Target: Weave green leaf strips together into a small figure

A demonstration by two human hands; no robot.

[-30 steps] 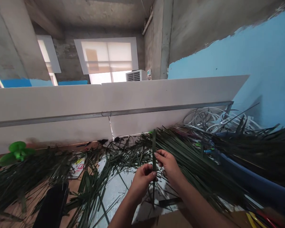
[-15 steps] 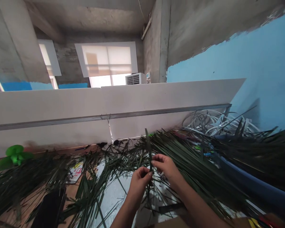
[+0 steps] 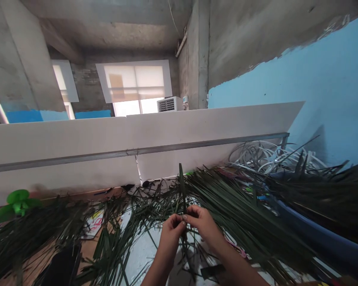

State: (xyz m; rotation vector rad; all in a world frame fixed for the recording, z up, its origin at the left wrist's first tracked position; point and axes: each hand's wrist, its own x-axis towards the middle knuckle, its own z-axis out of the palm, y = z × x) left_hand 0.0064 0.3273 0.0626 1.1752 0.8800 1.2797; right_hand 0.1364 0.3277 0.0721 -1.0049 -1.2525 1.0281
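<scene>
Because the narrow green leaf strip (image 3: 182,186) stands upright, pinched in tight grips between the left hand (image 3: 171,235) and right hand (image 3: 201,224) above a loose leaf pile (image 3: 241,210), any slackened pinch could drop it among the pile.

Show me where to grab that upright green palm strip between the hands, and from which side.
Pinch the narrow dark green palm-leaf strip just above the left hand and right hand, fingers coming from either flat face. It stands upright, thin and ribbon-like, so a pinch across the flat likely holds; its tapered tip may bend.
</scene>
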